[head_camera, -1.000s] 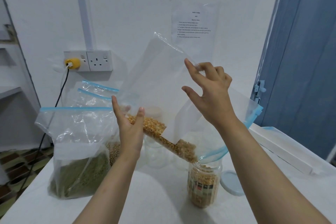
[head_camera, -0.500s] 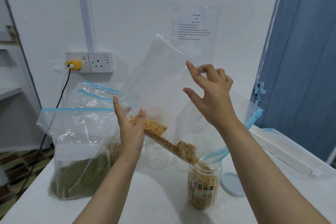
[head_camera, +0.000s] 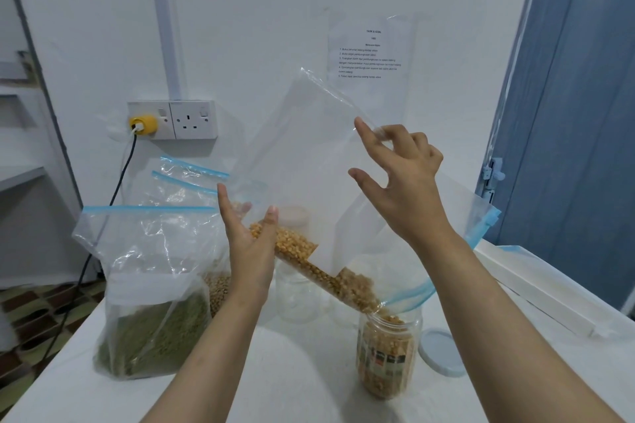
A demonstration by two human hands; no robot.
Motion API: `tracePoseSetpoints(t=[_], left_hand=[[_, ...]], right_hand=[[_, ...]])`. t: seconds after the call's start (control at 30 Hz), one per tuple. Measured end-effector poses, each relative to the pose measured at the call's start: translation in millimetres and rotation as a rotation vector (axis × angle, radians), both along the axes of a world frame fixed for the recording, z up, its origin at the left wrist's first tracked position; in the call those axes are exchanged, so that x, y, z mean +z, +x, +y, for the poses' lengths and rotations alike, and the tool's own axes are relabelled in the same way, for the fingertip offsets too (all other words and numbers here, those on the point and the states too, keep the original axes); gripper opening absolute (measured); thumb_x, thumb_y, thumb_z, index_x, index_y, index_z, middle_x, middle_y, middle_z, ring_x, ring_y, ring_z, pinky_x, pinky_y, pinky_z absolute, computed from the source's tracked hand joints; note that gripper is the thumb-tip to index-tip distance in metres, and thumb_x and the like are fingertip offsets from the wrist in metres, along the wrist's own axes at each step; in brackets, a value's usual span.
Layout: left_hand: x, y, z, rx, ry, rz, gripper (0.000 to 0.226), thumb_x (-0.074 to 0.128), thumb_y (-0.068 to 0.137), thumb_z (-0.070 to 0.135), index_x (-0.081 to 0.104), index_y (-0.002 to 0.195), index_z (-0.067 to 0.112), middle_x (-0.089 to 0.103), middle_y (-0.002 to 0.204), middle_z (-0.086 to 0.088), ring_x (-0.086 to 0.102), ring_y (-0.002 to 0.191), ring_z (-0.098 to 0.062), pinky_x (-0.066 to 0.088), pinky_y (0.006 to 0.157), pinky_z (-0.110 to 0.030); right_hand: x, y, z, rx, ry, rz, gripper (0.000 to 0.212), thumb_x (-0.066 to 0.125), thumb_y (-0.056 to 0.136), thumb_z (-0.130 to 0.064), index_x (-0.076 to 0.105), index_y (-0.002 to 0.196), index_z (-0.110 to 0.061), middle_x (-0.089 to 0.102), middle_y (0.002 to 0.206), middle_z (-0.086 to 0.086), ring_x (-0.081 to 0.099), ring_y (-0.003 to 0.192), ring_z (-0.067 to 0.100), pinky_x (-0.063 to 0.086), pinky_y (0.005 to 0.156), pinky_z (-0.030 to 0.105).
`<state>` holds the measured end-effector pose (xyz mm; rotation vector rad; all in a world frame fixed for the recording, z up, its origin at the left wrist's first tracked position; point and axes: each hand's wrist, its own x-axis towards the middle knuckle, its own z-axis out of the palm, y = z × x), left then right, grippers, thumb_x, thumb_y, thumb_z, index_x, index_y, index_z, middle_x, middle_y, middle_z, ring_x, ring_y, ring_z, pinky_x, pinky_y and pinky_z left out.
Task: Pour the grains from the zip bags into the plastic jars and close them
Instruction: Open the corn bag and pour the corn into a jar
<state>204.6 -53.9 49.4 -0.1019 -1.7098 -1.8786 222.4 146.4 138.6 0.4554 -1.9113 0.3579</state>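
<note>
I hold a clear zip bag (head_camera: 309, 154) tilted over an open plastic jar (head_camera: 388, 354) on the white table. Yellow grains (head_camera: 309, 261) run down the bag's lower edge and drop from its blue-zip mouth into the jar, which is largely full. My left hand (head_camera: 251, 244) holds the bag's lower edge between thumb and fingers, some fingers showing through the plastic. My right hand (head_camera: 402, 182) is higher and pinches the raised end of the bag. The jar's pale blue lid (head_camera: 443, 354) lies just right of it.
A zip bag of green grains (head_camera: 151, 336) stands at left, with a bag of beige grains (head_camera: 216, 288) behind it. An empty clear jar (head_camera: 299, 295) stands behind the tilted bag. A long white box (head_camera: 536, 285) lies at right. A wall socket with a black cable (head_camera: 113, 196) is behind.
Both hands and the bag have stayed almost where they were. The yellow grains keep sliding down toward the jar.
</note>
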Motion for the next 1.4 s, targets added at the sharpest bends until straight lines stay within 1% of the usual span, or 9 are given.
tracePoseSetpoints(t=[0.13,0.3,0.53,0.77,1.03,1.13,1.4], left_hand=[[0.0,-0.3,0.4,0.002,-0.008,0.000,0.083,0.063,0.093,0.039,0.003,0.146,0.060,0.045,0.138,0.004,0.052,0.126,-0.021,0.039,0.108,-0.043],[0.3,-0.4,0.1,0.007,-0.015,0.002,0.082,0.063,0.093,0.041,0.002,0.144,0.064,0.045,0.138,0.005,0.053,0.126,-0.021,0.040,0.108,-0.046],[0.2,-2.1,0.3,0.010,-0.017,0.005,0.082,0.063,0.094,0.039,0.003,0.146,0.062,0.045,0.137,0.005,0.052,0.125,-0.020,0.039,0.106,-0.042],[1.6,-3.1,-0.4,0.001,-0.011,0.019,0.082,0.065,0.093,0.039,0.005,0.140,0.070,0.046,0.136,0.004,0.055,0.124,-0.021,0.039,0.110,-0.047],[1.3,-3.9,-1.0,-0.005,-0.011,0.024,0.082,0.064,0.093,0.038,0.005,0.143,0.066,0.046,0.136,0.004,0.058,0.120,-0.021,0.042,0.108,-0.045],[1.1,-4.0,-0.8,-0.003,-0.010,0.027,0.082,0.064,0.093,0.038,0.005,0.144,0.064,0.045,0.136,0.004,0.058,0.120,-0.020,0.043,0.103,-0.040],[1.2,-4.7,-0.7,-0.011,0.012,0.031,0.083,0.063,0.094,0.035,0.004,0.146,0.060,0.045,0.139,0.003,0.062,0.113,-0.017,0.044,0.081,-0.021]], right_hand=[[0.3,-0.1,0.8,0.001,-0.003,-0.006,0.060,0.068,0.087,-0.030,0.051,0.144,-0.025,0.053,0.117,-0.001,0.048,0.102,0.026,0.022,0.090,0.038],[0.3,-1.1,0.9,-0.001,-0.007,-0.012,0.059,0.066,0.087,-0.031,0.051,0.144,-0.025,0.054,0.118,0.000,0.049,0.102,0.027,0.023,0.090,0.038],[0.9,-2.4,0.9,0.001,-0.004,0.001,0.060,0.068,0.087,-0.030,0.051,0.144,-0.024,0.054,0.117,0.001,0.049,0.102,0.027,0.024,0.089,0.039],[0.6,-3.3,1.0,0.002,-0.008,0.018,0.059,0.067,0.087,-0.031,0.051,0.144,-0.024,0.054,0.116,0.001,0.048,0.101,0.025,0.024,0.088,0.038],[-0.4,-3.5,1.4,0.000,-0.013,0.022,0.059,0.067,0.088,-0.030,0.050,0.144,-0.024,0.053,0.117,0.001,0.048,0.102,0.025,0.023,0.089,0.037],[0.0,-3.3,1.8,0.002,-0.017,0.020,0.059,0.066,0.088,-0.031,0.050,0.144,-0.024,0.053,0.117,0.001,0.048,0.102,0.024,0.023,0.089,0.037],[0.7,-2.8,1.6,0.005,-0.023,0.021,0.059,0.068,0.087,-0.029,0.052,0.143,-0.023,0.054,0.117,0.002,0.049,0.102,0.027,0.025,0.088,0.039]])
